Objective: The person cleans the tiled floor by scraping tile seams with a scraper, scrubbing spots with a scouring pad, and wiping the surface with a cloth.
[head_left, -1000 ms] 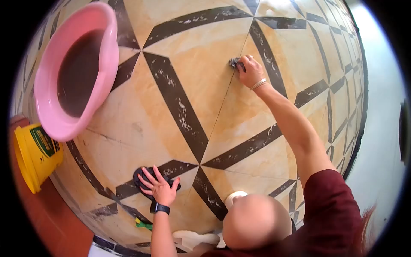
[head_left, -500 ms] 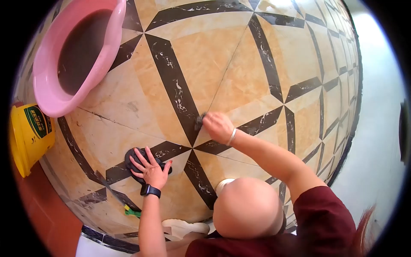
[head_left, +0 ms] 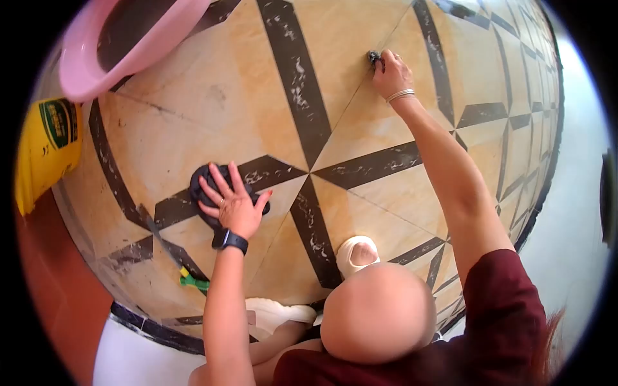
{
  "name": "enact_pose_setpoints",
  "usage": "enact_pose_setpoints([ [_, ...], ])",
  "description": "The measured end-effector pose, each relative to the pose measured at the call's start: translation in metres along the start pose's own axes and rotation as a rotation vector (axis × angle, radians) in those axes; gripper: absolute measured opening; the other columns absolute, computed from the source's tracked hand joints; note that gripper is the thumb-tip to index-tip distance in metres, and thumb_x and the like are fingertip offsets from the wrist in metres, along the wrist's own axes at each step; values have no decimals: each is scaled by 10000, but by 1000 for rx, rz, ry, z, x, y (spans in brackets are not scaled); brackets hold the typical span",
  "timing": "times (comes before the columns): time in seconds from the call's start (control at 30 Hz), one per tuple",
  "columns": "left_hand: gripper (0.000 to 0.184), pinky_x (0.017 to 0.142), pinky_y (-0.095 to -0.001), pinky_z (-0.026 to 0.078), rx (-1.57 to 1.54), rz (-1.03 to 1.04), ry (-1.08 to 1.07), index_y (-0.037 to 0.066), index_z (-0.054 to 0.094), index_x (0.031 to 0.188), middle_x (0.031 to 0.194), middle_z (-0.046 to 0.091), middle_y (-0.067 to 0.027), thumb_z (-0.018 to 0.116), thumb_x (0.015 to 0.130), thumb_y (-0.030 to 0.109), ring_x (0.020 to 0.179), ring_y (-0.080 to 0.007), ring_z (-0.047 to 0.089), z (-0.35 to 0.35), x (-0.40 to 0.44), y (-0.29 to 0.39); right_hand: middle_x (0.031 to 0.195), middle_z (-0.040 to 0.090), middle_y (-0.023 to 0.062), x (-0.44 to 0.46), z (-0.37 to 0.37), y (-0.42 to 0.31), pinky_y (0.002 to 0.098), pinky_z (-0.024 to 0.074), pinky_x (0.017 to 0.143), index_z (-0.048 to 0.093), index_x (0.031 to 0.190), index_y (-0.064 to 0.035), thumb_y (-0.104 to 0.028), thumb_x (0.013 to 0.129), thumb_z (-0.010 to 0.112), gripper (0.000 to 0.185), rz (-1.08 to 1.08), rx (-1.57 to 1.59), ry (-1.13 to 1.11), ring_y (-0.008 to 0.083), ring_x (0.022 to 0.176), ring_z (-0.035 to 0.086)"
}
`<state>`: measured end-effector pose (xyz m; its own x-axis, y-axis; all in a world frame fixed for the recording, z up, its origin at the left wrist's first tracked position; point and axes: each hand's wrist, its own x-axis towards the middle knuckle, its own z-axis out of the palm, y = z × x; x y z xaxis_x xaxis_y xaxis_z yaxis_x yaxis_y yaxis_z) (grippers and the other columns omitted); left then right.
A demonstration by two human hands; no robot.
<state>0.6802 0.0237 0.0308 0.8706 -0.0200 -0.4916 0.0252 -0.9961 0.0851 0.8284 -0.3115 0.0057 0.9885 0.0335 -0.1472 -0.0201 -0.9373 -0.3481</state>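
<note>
My left hand [head_left: 239, 211] lies flat with fingers spread on a bunched black cloth [head_left: 201, 185], pressing it against the tiled floor [head_left: 360, 138]. A dark watch is on that wrist. Farther out, my right hand [head_left: 394, 78] pinches a dark, wiry steel wool scrubber [head_left: 373, 58] against a thin joint line between tiles. Part of the scrubber is hidden by the fingers. Dark marbled strips cross the floor and meet at a point between the two hands.
At upper left stands a pink basin [head_left: 80, 67] holding dark, murky water [head_left: 122, 35]. Below it is a yellow bucket [head_left: 51, 151] with a green label. A green-handled tool [head_left: 195, 282] lies near my left forearm. White slippers [head_left: 278, 311] are on my feet.
My right hand has slid the scrubber away from me along the joint line, stretching out the arm. The left hand stays on the cloth. The view has shifted slightly.
</note>
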Motion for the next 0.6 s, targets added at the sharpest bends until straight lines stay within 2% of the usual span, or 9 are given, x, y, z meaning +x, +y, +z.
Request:
enact_pose_setpoints([
  [0.1,971,918,-720,145,47,-16,56,161,114,1440,1495,-27,-166,609,724,590,1338,-452,-13,3,-1,2,843,579,170,-38,20,-73,413,478,654,556,813,-39,-115,771,532,90,-82,-185,-194,332,757,577],
  [0.17,964,913,-724,147,33,-15,49,189,111,1442,1495,-25,-165,614,722,587,1338,-452,-4,4,-1,-1,773,533,114,-100,71,-106,386,467,596,512,799,-69,-53,705,531,97,-466,173,88,289,676,560],
  [0.27,932,932,-693,178,30,98,52,217,120,1443,1506,-16,-119,610,734,572,1351,-413,11,-8,-9,-11,735,511,93,-169,59,-86,361,456,559,507,794,-75,-49,655,584,161,-447,130,74,271,641,544],
  [0.33,917,943,-666,205,44,194,88,226,133,1443,1512,8,-84,615,736,552,1358,-388,26,-9,-18,-24,821,578,92,-236,54,-34,355,469,584,565,816,-72,-55,643,603,178,-380,57,201,256,680,567],
  [0.37,917,945,-666,201,63,232,119,226,139,1443,1511,13,-85,619,732,549,1358,-388,32,-5,-19,-29,833,583,95,-273,40,-5,356,472,592,573,811,-73,-54,642,604,173,-309,-7,71,255,693,572],
  [0.4,917,947,-666,198,79,265,150,226,144,1442,1511,18,-85,624,729,546,1357,-388,39,-1,-21,-32,844,587,97,-281,20,-5,357,475,600,580,806,-74,-54,642,605,168,-240,-72,-61,254,706,577],
  [0.47,911,956,-660,182,122,262,168,222,170,1437,1510,23,-83,633,720,540,1353,-387,61,10,-21,-31,834,582,98,-260,37,-12,364,471,600,571,813,-73,-57,645,606,173,-390,-5,75,256,699,574],
  [0.57,929,952,-667,195,143,264,192,232,171,1434,1512,22,-79,647,701,547,1366,-364,42,13,-20,-32,791,545,93,-181,77,-79,370,465,622,534,875,-77,-73,666,581,214,-556,127,253,275,716,562],
  [0.6,921,950,-667,201,156,287,203,232,181,1432,1510,37,-86,648,702,544,1366,-362,49,12,-21,-34,811,544,99,-168,75,-97,371,465,640,531,895,-75,-81,663,577,237,-501,27,90,279,736,561],
])
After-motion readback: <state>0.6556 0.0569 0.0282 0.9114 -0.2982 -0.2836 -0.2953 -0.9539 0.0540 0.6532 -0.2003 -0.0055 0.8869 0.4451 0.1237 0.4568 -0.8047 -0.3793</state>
